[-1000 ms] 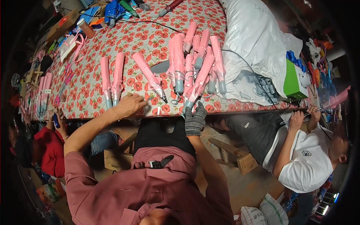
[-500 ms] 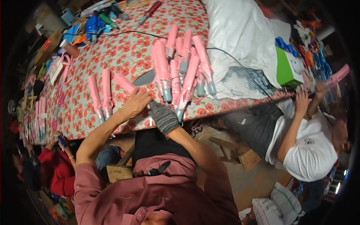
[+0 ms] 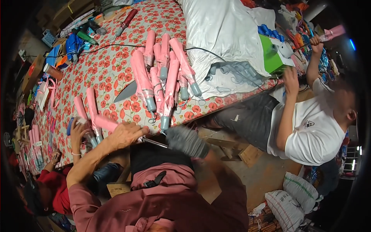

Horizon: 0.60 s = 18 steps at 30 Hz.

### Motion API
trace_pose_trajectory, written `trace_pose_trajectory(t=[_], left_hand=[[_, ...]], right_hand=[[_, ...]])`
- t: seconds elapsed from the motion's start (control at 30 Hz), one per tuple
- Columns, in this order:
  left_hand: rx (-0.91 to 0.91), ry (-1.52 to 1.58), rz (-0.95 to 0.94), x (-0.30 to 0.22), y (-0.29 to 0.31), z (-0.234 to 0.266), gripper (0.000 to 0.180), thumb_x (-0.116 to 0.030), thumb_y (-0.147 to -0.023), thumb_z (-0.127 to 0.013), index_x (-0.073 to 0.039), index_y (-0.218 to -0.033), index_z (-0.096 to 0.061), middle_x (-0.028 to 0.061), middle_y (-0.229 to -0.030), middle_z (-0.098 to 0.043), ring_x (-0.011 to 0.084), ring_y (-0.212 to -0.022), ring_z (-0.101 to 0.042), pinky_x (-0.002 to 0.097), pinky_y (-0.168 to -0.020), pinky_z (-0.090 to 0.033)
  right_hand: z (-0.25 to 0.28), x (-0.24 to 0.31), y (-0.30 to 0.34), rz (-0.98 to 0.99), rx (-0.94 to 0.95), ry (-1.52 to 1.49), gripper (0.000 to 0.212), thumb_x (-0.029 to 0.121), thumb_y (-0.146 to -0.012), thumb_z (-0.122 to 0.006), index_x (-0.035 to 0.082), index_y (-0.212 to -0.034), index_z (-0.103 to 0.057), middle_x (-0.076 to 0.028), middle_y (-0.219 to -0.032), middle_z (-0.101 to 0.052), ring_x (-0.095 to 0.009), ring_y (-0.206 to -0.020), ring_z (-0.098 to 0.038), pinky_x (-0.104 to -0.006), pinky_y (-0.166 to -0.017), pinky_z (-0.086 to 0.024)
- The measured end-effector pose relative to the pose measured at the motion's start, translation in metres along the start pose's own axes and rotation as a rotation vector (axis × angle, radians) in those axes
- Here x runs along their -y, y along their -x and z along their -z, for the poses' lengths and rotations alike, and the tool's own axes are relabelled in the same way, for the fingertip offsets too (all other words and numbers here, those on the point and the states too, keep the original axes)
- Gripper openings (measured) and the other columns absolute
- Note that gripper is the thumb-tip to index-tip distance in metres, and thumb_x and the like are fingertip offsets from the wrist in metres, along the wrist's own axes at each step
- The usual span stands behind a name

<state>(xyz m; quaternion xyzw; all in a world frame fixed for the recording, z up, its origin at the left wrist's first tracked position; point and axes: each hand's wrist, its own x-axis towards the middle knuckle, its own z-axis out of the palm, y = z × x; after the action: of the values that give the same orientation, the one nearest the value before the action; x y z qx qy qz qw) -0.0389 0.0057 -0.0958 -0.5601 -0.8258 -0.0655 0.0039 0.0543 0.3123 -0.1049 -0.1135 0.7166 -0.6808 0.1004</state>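
Note:
My bare left hand (image 3: 129, 133) is closed around a pink folded umbrella (image 3: 105, 123) at the table's front edge. From it a thin metal shaft (image 3: 155, 143) runs to the right, drawn out. Over the shaft's far end is my right hand (image 3: 187, 141) in a grey knitted glove, closed and blurred by motion; the handle is hidden in it. Just beyond my hands lies a pile of pink folded umbrellas (image 3: 170, 83) with grey handles towards me. Two more pink umbrellas (image 3: 92, 106) lie to the left.
A white sack (image 3: 220, 31) with grey handles in its mouth (image 3: 243, 71) lies right on the flowered tablecloth (image 3: 112, 65). Beside it stands a green box (image 3: 268, 54). At right, a co-worker (image 3: 309, 127) holds a pink umbrella; another person's hand (image 3: 78, 133) reaches in at left. A wooden stool (image 3: 247, 152) stands below.
My gloved right hand has moved right, away from my left hand, and the metal shaft now shows between them. At left, the other person's hand has come up over the table edge.

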Motion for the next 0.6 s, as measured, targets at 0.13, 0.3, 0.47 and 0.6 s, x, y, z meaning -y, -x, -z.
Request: trace_pose_trajectory(t=[0.13,0.3,0.47,0.6], left_hand=[[-0.032,0.415,0.121,-0.034,-0.017,0.012,0.051,-0.040,-0.099,-0.065,-0.010,-0.139,-0.056,0.0129,-0.110,-0.071,0.0242,-0.065,-0.069,0.0363,-0.057,-0.055],[0.323,0.972,0.597,-0.069,-0.052,0.071,0.043,-0.030,-0.104,-0.060,-0.007,-0.141,-0.055,0.0117,-0.104,-0.072,0.0206,-0.066,-0.066,0.0316,-0.059,-0.053],[-0.079,1.487,0.755,-0.077,-0.030,0.024,0.038,-0.020,-0.105,-0.057,-0.004,-0.141,-0.055,0.0074,-0.094,-0.069,0.0138,-0.070,-0.061,0.0256,-0.064,-0.050],[-0.279,1.726,0.895,-0.081,-0.011,0.008,0.034,-0.020,-0.108,-0.052,-0.003,-0.137,-0.058,0.0057,-0.096,-0.068,0.0115,-0.075,-0.058,0.0224,-0.068,-0.048]], right_hand=[[0.134,-0.093,-0.090,0.049,-0.736,0.317,0.028,0.026,-0.097,-0.065,0.005,-0.116,-0.069,-0.009,-0.097,-0.072,-0.029,-0.081,-0.066,-0.0378,-0.080,-0.055],[0.204,-0.147,-0.151,0.081,-0.920,1.061,0.037,0.026,-0.095,-0.063,0.004,-0.124,-0.064,-0.017,-0.102,-0.070,-0.039,-0.085,-0.067,-0.0434,-0.084,-0.054],[0.209,-0.146,-0.197,-0.437,-0.669,1.308,0.042,0.027,-0.094,-0.063,0.000,-0.126,-0.059,-0.018,-0.102,-0.068,-0.039,-0.086,-0.067,-0.0450,-0.083,-0.055],[0.210,-0.152,-0.191,-0.330,-0.849,1.249,0.040,0.029,-0.095,-0.058,0.004,-0.126,-0.059,-0.015,-0.097,-0.067,-0.037,-0.082,-0.066,-0.0458,-0.078,-0.056]])
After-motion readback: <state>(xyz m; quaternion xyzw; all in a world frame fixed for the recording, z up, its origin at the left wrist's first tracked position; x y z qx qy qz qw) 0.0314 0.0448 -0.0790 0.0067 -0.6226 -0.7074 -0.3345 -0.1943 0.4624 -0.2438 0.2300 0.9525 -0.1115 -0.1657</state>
